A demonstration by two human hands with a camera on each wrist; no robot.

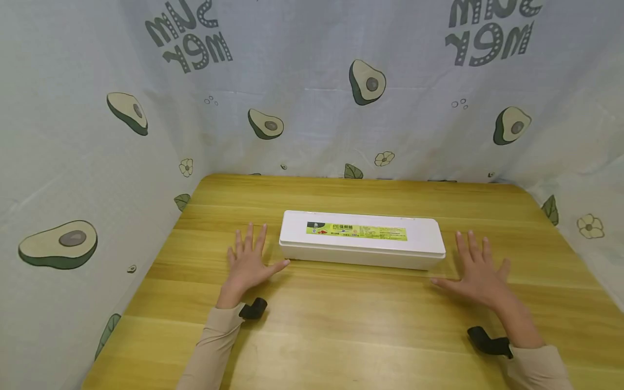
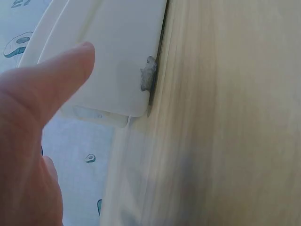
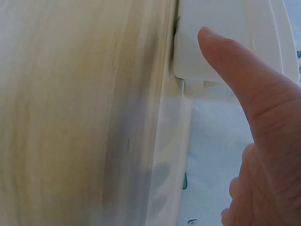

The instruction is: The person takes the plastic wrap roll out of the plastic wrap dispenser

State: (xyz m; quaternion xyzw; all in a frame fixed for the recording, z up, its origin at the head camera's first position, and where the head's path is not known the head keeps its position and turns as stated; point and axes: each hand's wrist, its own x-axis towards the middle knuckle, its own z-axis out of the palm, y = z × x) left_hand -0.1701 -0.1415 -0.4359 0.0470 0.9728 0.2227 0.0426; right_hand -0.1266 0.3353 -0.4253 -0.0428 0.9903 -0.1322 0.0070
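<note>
A long white plastic-wrap box (image 1: 361,254) with a green and yellow label (image 1: 357,231) lies lengthwise across the middle of the wooden table. To its left my left hand (image 1: 247,265) is spread, thumb toward the box's near left corner. My right hand (image 1: 480,276) spreads its fingers off the right end, thumb pointing inward. Neither hand holds anything. In the left wrist view, the thumb (image 2: 70,70) overlaps the white box (image 2: 117,61), which has a grey mark (image 2: 148,74) near its lower edge. The right wrist view has the other thumb (image 3: 225,54) in front of the box end.
The wooden table (image 1: 351,336) extends in front of the box and to both sides. A white curtain (image 1: 312,146) printed with avocados hangs behind the table and along both sides. Black wrist mounts (image 1: 253,309) sit at the sleeve cuffs.
</note>
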